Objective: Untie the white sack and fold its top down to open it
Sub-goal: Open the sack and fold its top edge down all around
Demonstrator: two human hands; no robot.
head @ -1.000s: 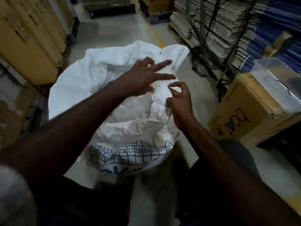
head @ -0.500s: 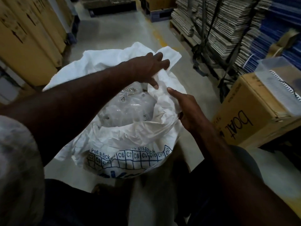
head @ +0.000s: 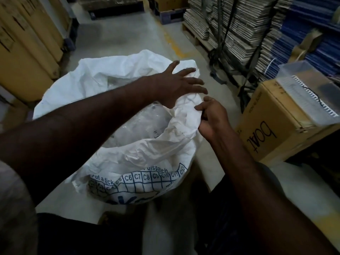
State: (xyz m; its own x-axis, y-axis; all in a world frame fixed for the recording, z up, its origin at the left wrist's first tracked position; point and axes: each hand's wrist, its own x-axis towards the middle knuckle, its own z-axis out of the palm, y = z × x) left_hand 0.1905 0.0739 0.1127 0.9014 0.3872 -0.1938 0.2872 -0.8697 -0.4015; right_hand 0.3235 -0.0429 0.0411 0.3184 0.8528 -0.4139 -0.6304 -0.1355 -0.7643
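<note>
I am looking down at the white woven plastic sack (head: 128, 157), which is standing on the grey concrete floor (head: 117, 35) directly in front of me, its mouth gaping upward and its near wall showing a blue printed grid of numbered boxes. Clear crumpled plastic packaging (head: 145, 126) is showing inside the opening. My left hand (head: 176, 83) is reaching across the mouth to the far right part of the rim, fingers spread wide and lying flat on the white fabric, pressing on it without closing around anything. My right hand (head: 211, 116) is curling tightly at the right side of the rim, thumb and fingers bunching a fold of the sack's top edge. Just to the right of the sack, a brown cardboard box (head: 272, 129) with black lettering is sitting on the floor, a clear plastic tray (head: 311, 92) resting on its top.
</note>
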